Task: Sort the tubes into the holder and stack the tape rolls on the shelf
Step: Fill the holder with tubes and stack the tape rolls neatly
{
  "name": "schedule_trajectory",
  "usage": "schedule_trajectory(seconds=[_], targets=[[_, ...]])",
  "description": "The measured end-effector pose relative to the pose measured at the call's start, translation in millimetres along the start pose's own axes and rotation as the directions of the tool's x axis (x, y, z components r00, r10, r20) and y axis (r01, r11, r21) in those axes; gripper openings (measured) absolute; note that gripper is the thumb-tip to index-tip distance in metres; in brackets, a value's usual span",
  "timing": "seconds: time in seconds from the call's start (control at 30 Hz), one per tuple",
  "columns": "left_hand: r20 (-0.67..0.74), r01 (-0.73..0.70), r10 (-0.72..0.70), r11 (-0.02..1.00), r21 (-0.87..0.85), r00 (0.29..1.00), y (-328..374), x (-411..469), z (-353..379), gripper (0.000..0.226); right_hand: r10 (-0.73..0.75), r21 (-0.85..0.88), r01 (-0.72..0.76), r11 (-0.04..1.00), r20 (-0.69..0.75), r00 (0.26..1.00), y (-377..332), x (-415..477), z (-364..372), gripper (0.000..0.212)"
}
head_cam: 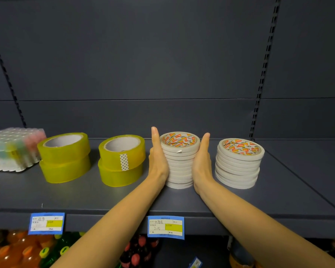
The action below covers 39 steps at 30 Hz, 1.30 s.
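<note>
A stack of several thin white tape rolls (179, 163) stands on the grey shelf (97, 198). My left hand (158, 159) lies flat against its left side and my right hand (201, 163) flat against its right side, fingers straight and pointing away from me. A second stack of the same white rolls (239, 163) stands to the right, its rolls slightly askew. Further left are two stacks of two wide yellow tape rolls (65, 157) (122, 159). A clear holder of tubes with coloured contents (14, 149) sits at the far left.
The shelf's back panel is dark grey with slotted uprights (259, 93). Two blue price labels (46, 223) (165, 227) hang on the front edge. Bottles with orange, green and red caps (27, 250) fill the shelf below. Bare shelf lies right of the second white stack.
</note>
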<state>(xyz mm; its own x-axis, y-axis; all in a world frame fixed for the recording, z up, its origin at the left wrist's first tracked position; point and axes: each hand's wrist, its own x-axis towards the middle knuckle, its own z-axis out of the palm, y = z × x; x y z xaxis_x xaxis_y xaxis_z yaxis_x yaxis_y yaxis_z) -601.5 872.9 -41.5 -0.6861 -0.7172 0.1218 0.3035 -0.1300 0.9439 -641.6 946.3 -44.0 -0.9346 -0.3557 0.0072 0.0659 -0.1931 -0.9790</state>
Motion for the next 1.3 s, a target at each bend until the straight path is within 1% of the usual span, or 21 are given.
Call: schedule_trajectory(seconds=[0.17,0.27,0.43,0.63,0.7,0.77,0.8,0.87,0.9,0.93,0.97,1.0,1.03,1.07,1.1,1.13,1.17,1.23,1.27,1.3], targets=[[0.042,0.006,-0.005,1.0,-0.024,0.999,3.3,0.6,-1.0,0.071,-0.038,0.034,0.037,0.999,0.023,0.999,-0.9,0.1,-0.9,0.065],[0.012,-0.028,0.028,0.999,0.017,1.0,2.0,1.6,0.9,0.065,-0.051,0.017,0.051,0.999,0.01,0.999,-1.7,0.1,0.1,0.062],[0.005,-0.032,0.032,0.999,0.041,0.999,1.9,1.3,2.3,0.064,-0.068,-0.001,0.068,0.998,-0.011,0.998,-1.8,2.0,0.4,0.053],[0.047,-0.041,0.037,0.997,0.072,0.998,3.3,1.3,-0.2,0.067,-0.073,0.021,0.073,0.997,0.02,0.997,-1.1,3.2,0.2,0.064],[0.051,-0.042,0.036,0.992,0.122,0.998,4.7,-0.7,-2.6,0.07,-0.11,0.028,0.11,0.994,0.02,0.994,-1.6,2.5,-0.6,0.061],[0.03,-0.057,0.052,0.982,0.178,0.998,6.3,-5.0,-5.1,0.067,-0.219,0.006,0.219,0.976,0.017,0.975,-1.9,0.6,-0.9,0.053],[0.014,-0.067,0.066,0.975,0.212,0.998,7.9,-8.7,-6.3,0.062,-0.294,-0.023,0.295,0.955,0.018,0.955,-1.8,-0.9,-1.4,0.049],[-0.017,-0.107,0.117,0.955,0.277,0.993,13.0,-21.7,-11.7,0.047,-0.452,-0.088,0.451,0.888,0.012,0.892,-1.9,-5.8,-3.3,0.043],[-0.024,-0.183,0.201,0.928,0.324,0.979,15.8,-30.6,-16.8,0.039,-0.526,-0.104,0.523,0.846,-0.002,0.851,-2.9,-9.4,-4.6,0.041],[-0.013,-0.309,0.34,0.868,0.389,0.94,19.5,-40.6,-23.8,0.033,-0.607,-0.1,0.602,0.792,-0.023,0.794,-5.4,-13.9,-6.6,0.04],[0.007,-0.444,0.494,0.774,0.451,0.869,23.8,-50.6,-32.4,0.029,-0.697,-0.08,0.693,0.716,-0.043,0.715,-9.2,-19.4,-8.6,0.04],[0.02,-0.55,0.625,0.672,0.496,0.781,28.8,-58.3,-43.8,0.026,-0.786,-0.058,0.783,0.619,-0.043,0.617,-12.9,-25.1,-10.3,0.039],[0.022,-0.615,0.715,0.585,0.53,0.699,34.1,-62.9,-56.2,0.025,-0.856,-0.04,0.856,0.516,-0.007,0.516,-15.6,-30.7,-11.2,0.038],[0.007,-0.641,0.762,0.54,0.546,0.648,40.4,-64.5,-68.1,0.025,-0.895,-0.012,0.896,0.443,0.057,0.443,-18.1,-37.9,-10.1,0.035],[-0.028,-0.638,0.771,0.546,0.544,0.636,47.0,-62.4,-79.3,0.025,-0.895,0.023,0.902,0.431,0.139,0.423,-21.0,-46.2,-5.8,0.033],[-0.075,-0.612,0.752,0.587,0.53,0.655,52.3,-57.0,-90.3,0.024,-0.863,0.054,0.88,0.471,0.233,0.448,-24.0,-54.3,1.0,0.031],[-0.13,-0.567,0.708,0.649,0.508,0.694,56.4,-49.4,-100.5,0.023,-0.807,0.065,0.841,0.538,0.327,0.491,-26.0,-61.3,10.1,0.031],[-0.234,-0.428,0.56,0.79,0.439,0.794,58.1,-31.4,-118.3,0.02,-0.659,0.004,0.743,0.67,0.465,0.591,-25.6,-71.1,32.4,0.032],[-0.266,-0.351,0.466,0.854,0.384,0.844,56.6,-22.5,-125.4,0.021,-0.585,-0.042,0.686,0.726,0.486,0.649,-24.1,-72.8,44.3,0.032],[-0.281,-0.283,0.369,0.91,0.304,0.886,53.9,-15.2,-130.7,0.024,-0.516,-0.082,0.618,0.782,0.471,0.716,-22.8,-72.2,56.2,0.035]])
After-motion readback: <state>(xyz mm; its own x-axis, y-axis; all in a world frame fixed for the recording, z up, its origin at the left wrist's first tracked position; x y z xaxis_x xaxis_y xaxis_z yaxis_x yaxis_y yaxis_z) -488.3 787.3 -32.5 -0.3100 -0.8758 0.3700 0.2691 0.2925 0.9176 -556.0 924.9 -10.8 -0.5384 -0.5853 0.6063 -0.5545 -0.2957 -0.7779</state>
